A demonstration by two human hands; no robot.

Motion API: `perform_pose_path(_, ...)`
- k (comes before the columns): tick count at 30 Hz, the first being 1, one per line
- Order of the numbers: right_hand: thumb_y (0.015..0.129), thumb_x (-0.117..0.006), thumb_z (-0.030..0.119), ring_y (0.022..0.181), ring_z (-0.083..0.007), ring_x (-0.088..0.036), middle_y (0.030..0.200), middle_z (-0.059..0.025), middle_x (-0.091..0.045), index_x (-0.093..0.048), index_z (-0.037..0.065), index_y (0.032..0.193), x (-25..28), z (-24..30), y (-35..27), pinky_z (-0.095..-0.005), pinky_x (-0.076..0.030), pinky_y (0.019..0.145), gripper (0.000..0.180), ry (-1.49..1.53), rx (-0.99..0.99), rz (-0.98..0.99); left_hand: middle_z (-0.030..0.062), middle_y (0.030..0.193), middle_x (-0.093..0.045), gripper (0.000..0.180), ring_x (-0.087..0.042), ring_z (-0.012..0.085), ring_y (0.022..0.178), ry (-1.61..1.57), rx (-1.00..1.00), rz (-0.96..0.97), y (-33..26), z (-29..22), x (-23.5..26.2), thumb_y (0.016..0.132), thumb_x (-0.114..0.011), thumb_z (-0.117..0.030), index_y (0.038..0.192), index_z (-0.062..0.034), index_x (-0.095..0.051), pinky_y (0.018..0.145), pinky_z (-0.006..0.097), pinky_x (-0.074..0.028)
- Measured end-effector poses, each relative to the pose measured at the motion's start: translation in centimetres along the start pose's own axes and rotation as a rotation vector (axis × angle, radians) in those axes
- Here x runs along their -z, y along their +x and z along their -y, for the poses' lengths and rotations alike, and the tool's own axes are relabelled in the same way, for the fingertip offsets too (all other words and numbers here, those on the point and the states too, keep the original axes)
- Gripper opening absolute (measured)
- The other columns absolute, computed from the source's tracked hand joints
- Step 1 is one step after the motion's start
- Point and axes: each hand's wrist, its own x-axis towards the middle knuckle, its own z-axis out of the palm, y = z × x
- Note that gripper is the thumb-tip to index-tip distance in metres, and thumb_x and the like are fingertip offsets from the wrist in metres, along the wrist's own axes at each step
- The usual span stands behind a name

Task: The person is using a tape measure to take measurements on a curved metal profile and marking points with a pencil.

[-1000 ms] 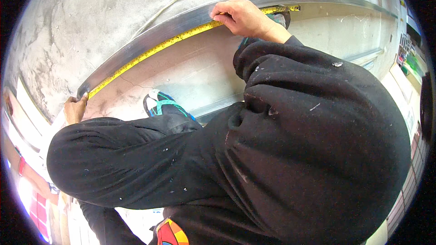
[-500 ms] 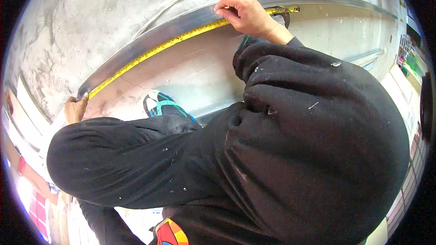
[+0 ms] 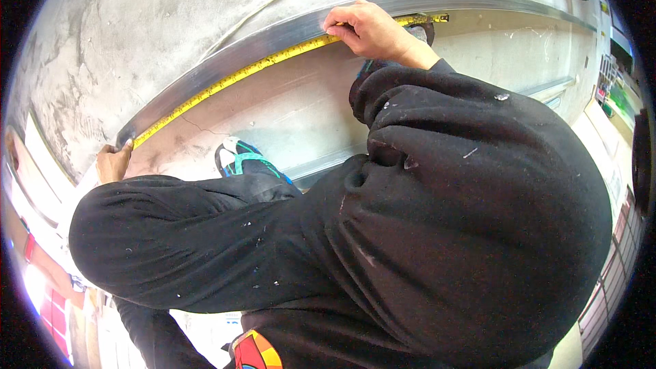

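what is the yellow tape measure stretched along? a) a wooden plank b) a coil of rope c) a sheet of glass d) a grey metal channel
d: the yellow tape measure runs along the long grey metal channel on the concrete floor, with the left hand pinning one end and the right hand pressing on it further along.

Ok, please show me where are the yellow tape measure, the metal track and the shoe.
yellow tape measure [image 3: 225,83], head view, middle of the stretched blade.
metal track [image 3: 273,37], head view, bare grey face above the tape.
shoe [image 3: 239,157], head view, teal and white upper.
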Motion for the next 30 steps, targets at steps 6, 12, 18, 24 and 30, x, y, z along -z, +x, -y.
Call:
perform_pose_path(6, 0.087, -0.068, 0.012, 0.073, -0.0379, -0.068, 0.077, -0.0133, -0.07, -0.069, 0.011, 0.093, -0.2, -0.1, -0.1, -0.0447, -0.054, 0.067, 0.006, -0.027, 0.013, -0.012, 0.0268, 0.092, -0.073, 0.059, -0.071, 0.0391, 0.093, -0.005, 0.003, -0.005, 0.1, 0.1, -0.1, 0.08, -0.078, -0.052, 0.095, 0.0052, -0.071, 0.084, 0.044, -0.053)
perform_pose_path(12, 0.087, -0.068, 0.012, 0.073, -0.0384, -0.068, 0.075, -0.0124, -0.069, -0.068, 0.012, 0.092, -0.2, 0.0, -0.1, -0.0451, -0.054, 0.066, 0.005, -0.057, 0.007, -0.026, 0.0267, 0.092, -0.073, 0.059, -0.071, 0.0388, 0.093, 0.001, 0.003, -0.001, 0.1, 0.2, -0.1, 0.08, -0.078, -0.052, 0.095, 0.0052, -0.071, 0.084, 0.044, -0.053)
perform_pose_path(18, 0.09, -0.068, 0.014, 0.074, -0.0383, -0.068, 0.077, -0.0131, -0.07, -0.068, 0.009, 0.092, -0.3, 1.0, 0.4, -0.0438, -0.054, 0.067, 0.005, -0.129, 0.05, -0.275, 0.0265, 0.093, -0.073, 0.06, -0.071, 0.0383, 0.093, 0.028, -0.037, -0.027, 0.1, 0.0, 0.0, 0.08, -0.077, -0.053, 0.095, 0.0052, -0.071, 0.084, 0.044, -0.053)
perform_pose_path(24, 0.09, -0.068, 0.013, 0.077, -0.0381, -0.069, 0.082, -0.0166, -0.071, -0.069, 0.007, 0.096, 1.3, 1.1, -0.6, -0.0422, -0.055, 0.07, 0.008, 0.053, -0.099, -0.078, 0.0262, 0.093, -0.073, 0.061, -0.071, 0.0376, 0.094, 0.026, 0.005, -0.005, -0.2, -0.4, 0.3, 0.081, -0.077, -0.053, 0.097, 0.0048, -0.07, 0.085, 0.044, -0.053)
perform_pose_path(30, 0.093, -0.069, 0.014, 0.08, -0.0348, -0.068, 0.085, -0.0108, -0.072, -0.068, 0.009, 0.095, 1.0, 0.2, -0.9, -0.0405, -0.053, 0.073, 0.005, -0.043, -0.093, 0.032, 0.0259, 0.089, -0.073, 0.058, -0.072, 0.0372, 0.091, 0.016, -0.01, -0.013, 0.0, -0.1, 0.0, 0.081, -0.077, -0.052, 0.095, 0.0043, -0.07, 0.082, 0.044, -0.053)
